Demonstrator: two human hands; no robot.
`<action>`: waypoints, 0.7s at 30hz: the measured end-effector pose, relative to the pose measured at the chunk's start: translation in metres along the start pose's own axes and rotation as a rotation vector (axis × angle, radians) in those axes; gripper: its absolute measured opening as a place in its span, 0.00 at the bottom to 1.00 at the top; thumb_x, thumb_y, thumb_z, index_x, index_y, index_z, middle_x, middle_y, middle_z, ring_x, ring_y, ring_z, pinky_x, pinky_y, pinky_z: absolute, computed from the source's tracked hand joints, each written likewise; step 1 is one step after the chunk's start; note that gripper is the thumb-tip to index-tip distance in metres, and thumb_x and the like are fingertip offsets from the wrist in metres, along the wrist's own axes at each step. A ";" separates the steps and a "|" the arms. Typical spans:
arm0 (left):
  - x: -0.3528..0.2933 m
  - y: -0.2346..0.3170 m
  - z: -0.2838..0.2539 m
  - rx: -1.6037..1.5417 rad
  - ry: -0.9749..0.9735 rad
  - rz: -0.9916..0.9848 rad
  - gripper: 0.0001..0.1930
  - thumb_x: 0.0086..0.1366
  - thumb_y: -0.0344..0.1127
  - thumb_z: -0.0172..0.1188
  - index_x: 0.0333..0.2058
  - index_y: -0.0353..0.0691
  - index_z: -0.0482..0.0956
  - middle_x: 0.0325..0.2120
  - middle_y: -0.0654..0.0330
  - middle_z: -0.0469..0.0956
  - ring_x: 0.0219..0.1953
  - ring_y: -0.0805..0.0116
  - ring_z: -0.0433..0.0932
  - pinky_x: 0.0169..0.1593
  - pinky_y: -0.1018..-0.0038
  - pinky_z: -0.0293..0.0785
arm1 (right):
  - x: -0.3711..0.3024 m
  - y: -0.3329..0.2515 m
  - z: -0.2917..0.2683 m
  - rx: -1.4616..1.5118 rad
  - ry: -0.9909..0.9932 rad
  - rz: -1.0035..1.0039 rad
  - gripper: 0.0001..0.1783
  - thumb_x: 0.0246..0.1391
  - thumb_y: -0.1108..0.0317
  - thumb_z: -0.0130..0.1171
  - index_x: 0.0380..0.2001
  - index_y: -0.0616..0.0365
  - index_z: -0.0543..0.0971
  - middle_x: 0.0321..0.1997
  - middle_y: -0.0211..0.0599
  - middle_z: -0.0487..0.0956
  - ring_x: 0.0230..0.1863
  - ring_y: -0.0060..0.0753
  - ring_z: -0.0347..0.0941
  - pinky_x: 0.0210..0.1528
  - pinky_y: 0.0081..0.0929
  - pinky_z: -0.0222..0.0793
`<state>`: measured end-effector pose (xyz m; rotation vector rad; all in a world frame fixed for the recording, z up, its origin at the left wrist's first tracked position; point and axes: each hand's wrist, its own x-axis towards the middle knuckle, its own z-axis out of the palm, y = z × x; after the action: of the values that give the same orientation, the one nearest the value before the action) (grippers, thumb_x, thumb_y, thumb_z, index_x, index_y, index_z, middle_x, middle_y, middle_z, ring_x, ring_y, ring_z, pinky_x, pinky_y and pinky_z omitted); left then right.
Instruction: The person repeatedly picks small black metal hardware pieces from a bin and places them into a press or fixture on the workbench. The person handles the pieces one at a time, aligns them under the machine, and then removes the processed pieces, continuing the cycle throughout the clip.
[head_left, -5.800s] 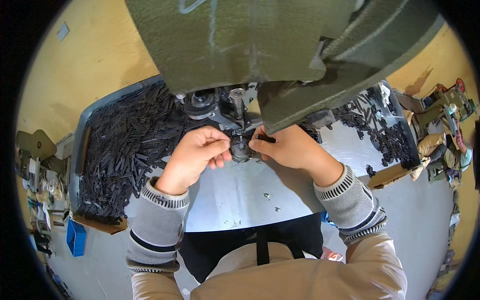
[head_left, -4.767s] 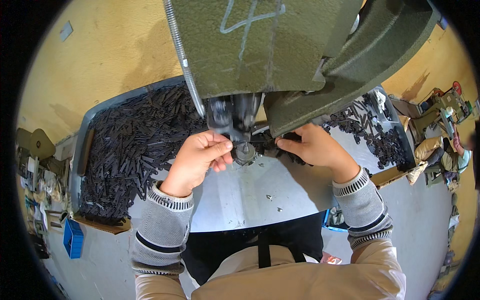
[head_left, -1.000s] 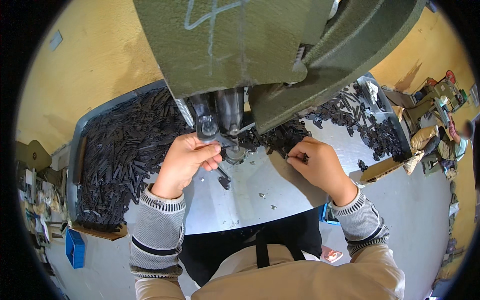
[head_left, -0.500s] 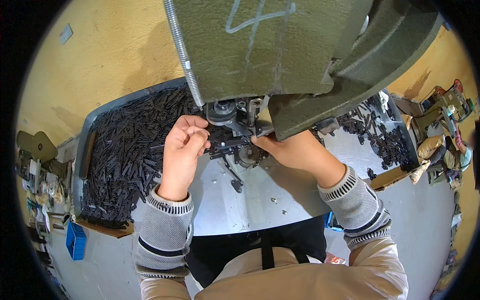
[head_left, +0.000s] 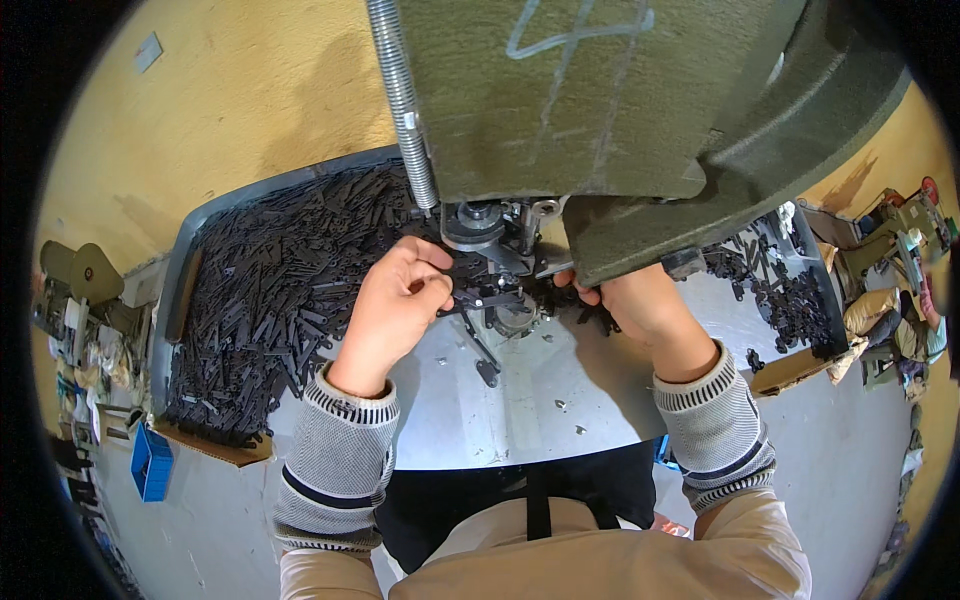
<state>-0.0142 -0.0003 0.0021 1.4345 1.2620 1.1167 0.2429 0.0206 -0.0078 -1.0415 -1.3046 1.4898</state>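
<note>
My left hand [head_left: 398, 305] is closed, thumb and forefinger pinched at the left end of a small flat black metal strip [head_left: 490, 300]. This strip lies across the work point under the round tool head [head_left: 475, 228] of a dark green machine [head_left: 560, 110]. To the right, my right hand [head_left: 640, 305] has its fingers curled in under the machine's arm; the arm partly covers them, and I cannot see what they hold. Below the work point, a longer black strip [head_left: 480, 350] slants down over the metal table.
Many black metal strips [head_left: 270, 290] fill the tray on the left. More small black parts [head_left: 785, 295] lie at the table's right side. A coil spring [head_left: 400, 100] hangs beside the machine. Metal chips dot the grey table [head_left: 450, 430]. A blue crate [head_left: 152, 465] stands on the floor.
My right hand has drawn back to the right from the work point, and its fingers have curled under the machine's arm. My left hand stays by the strip. The whole view has shifted slightly.
</note>
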 end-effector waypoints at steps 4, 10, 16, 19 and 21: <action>0.008 -0.003 -0.020 0.422 0.137 0.190 0.05 0.57 0.26 0.59 0.33 0.31 0.77 0.25 0.58 0.78 0.23 0.74 0.75 0.31 0.78 0.71 | 0.005 0.010 -0.004 0.144 0.005 -0.034 0.09 0.62 0.67 0.49 0.39 0.62 0.73 0.35 0.39 0.77 0.33 0.32 0.74 0.32 0.26 0.69; 0.013 -0.021 -0.018 0.597 0.123 0.275 0.08 0.52 0.24 0.64 0.33 0.36 0.82 0.30 0.57 0.75 0.32 0.64 0.76 0.36 0.74 0.73 | 0.005 0.011 -0.008 0.265 0.027 -0.027 0.13 0.61 0.76 0.49 0.49 0.62 0.69 0.48 0.42 0.75 0.46 0.38 0.75 0.45 0.36 0.78; 0.025 -0.027 -0.014 0.557 -0.077 0.341 0.08 0.51 0.26 0.66 0.32 0.37 0.83 0.30 0.56 0.75 0.35 0.60 0.75 0.39 0.72 0.73 | 0.007 0.013 -0.012 0.212 -0.035 -0.025 0.13 0.59 0.78 0.50 0.48 0.62 0.70 0.45 0.40 0.76 0.43 0.35 0.75 0.43 0.33 0.77; 0.025 -0.025 -0.015 0.627 -0.075 0.410 0.08 0.50 0.25 0.65 0.32 0.36 0.83 0.29 0.56 0.74 0.34 0.58 0.75 0.38 0.70 0.73 | 0.010 0.012 -0.012 0.285 0.051 -0.057 0.09 0.58 0.78 0.52 0.42 0.62 0.74 0.39 0.38 0.78 0.36 0.29 0.75 0.37 0.26 0.74; 0.022 -0.024 -0.015 0.751 -0.025 0.481 0.07 0.50 0.24 0.64 0.30 0.36 0.83 0.28 0.56 0.74 0.35 0.57 0.75 0.38 0.68 0.73 | 0.008 0.006 -0.017 0.272 -0.075 -0.135 0.06 0.56 0.77 0.54 0.38 0.61 0.75 0.34 0.37 0.78 0.30 0.25 0.73 0.32 0.22 0.71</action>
<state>-0.0321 0.0247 -0.0169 2.4008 1.4331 0.9462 0.2563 0.0328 -0.0158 -0.7150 -1.1593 1.5636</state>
